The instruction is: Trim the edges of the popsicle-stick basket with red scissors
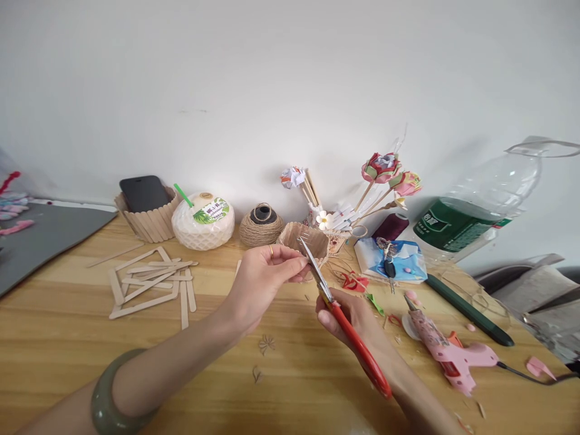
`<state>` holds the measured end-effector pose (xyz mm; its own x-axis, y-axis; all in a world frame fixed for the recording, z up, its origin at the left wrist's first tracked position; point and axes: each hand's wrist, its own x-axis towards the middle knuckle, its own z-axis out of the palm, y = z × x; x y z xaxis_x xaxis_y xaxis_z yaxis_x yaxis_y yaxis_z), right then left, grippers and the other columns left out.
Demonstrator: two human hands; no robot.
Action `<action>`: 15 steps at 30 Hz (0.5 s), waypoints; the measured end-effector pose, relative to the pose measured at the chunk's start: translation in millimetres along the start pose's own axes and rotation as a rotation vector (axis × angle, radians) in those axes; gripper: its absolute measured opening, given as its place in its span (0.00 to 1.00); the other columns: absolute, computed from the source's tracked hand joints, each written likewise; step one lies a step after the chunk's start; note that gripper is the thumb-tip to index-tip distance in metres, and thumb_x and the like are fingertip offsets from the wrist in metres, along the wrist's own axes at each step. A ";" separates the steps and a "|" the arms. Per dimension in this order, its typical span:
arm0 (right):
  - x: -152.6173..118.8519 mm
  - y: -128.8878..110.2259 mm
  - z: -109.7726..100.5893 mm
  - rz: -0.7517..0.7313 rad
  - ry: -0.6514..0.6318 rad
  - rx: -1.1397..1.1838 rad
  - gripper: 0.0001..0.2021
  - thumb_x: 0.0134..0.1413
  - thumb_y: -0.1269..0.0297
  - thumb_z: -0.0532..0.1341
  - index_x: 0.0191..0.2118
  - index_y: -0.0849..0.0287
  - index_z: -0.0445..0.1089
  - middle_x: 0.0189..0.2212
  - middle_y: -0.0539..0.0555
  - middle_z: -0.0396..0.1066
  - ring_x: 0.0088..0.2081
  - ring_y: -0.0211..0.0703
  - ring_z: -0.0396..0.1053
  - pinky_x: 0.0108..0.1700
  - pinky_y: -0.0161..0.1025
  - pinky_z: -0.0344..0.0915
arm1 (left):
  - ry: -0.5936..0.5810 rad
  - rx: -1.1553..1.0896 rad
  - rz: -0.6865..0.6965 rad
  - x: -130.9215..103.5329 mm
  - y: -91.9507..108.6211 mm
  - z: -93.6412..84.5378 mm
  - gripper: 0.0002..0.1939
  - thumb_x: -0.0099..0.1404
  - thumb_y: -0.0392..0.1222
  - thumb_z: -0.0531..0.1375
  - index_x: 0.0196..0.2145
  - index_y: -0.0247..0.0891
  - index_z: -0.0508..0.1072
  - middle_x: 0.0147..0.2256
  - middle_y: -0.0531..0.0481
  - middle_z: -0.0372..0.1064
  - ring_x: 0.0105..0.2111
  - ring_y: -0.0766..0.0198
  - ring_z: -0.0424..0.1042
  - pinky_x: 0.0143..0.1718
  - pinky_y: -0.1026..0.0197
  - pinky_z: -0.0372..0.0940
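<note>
Broadly, a wooden table [58, 350] carries everything, with a ball of jute twine [260, 232] near the wall as its centre mark. Well to the right of that ball leans a large clear plastic bottle [457, 223] with a green label. Just left of the ball sits a trimmed white coconut [203, 232] with a green straw; beyond it, farther left, a craft-stick holder [149, 225] has a dark smartphone [144, 192] in it. A pink glue gun [453, 356] lies to the ball's right, nearer the wearer.

In front of the ball and slightly right, both hands meet. The right hand [362, 314] grasps red-handled scissors [347, 332], their blades pointing up and left to the fingertips of the left hand [260, 281]. That hand is pinched, thumb against fingers; whatever lies between is too small to make out. On the table nearer the wearer than the ball rest a tiny looped twine flower [267, 344] and, smaller, a twine leaf [257, 374].

The step in hand looks like fine trimming at the pinch. Judging by this, the next move calls for a firm pinch, with skin clear of the blades.
</note>
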<state>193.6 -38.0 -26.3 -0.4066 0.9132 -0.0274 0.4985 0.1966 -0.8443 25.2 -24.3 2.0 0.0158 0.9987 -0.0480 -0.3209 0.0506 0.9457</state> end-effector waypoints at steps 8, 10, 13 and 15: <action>1.3 -2.3 -0.7 0.008 0.015 -0.040 0.22 0.48 0.44 0.56 0.22 0.58 0.54 0.20 0.44 0.48 0.23 0.33 0.45 0.22 0.32 0.44 | -0.052 0.055 -0.071 5.4 5.3 -6.1 0.05 0.48 0.37 0.65 0.24 0.33 0.74 0.24 0.49 0.73 0.27 0.66 0.70 0.29 0.64 0.64; 1.3 -3.4 -0.7 0.022 0.011 -0.042 0.21 0.49 0.45 0.57 0.23 0.58 0.53 0.20 0.44 0.48 0.23 0.33 0.45 0.23 0.32 0.44 | -0.064 0.103 -0.063 6.9 5.8 -7.6 0.04 0.49 0.37 0.64 0.24 0.33 0.74 0.24 0.49 0.73 0.26 0.67 0.70 0.28 0.65 0.64; 0.7 -4.4 -1.4 0.038 0.009 -0.058 0.21 0.49 0.45 0.57 0.23 0.59 0.54 0.20 0.45 0.49 0.23 0.34 0.45 0.23 0.32 0.44 | -0.082 0.161 -0.046 7.9 6.5 -8.9 0.03 0.50 0.36 0.63 0.24 0.33 0.74 0.24 0.49 0.73 0.25 0.68 0.69 0.28 0.65 0.64; 0.2 -4.3 -2.3 0.026 0.004 -0.060 0.22 0.49 0.44 0.56 0.23 0.59 0.55 0.20 0.45 0.50 0.23 0.34 0.46 0.23 0.32 0.45 | -0.080 0.173 -0.039 7.8 7.0 -9.0 0.03 0.50 0.36 0.63 0.23 0.34 0.74 0.24 0.49 0.73 0.24 0.68 0.69 0.28 0.65 0.64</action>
<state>193.1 -37.9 -21.5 -0.3895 0.9198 -0.0470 0.5538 0.1931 -0.8099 14.5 -16.1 5.4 0.1023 0.9925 -0.0664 -0.1510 0.0815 0.9852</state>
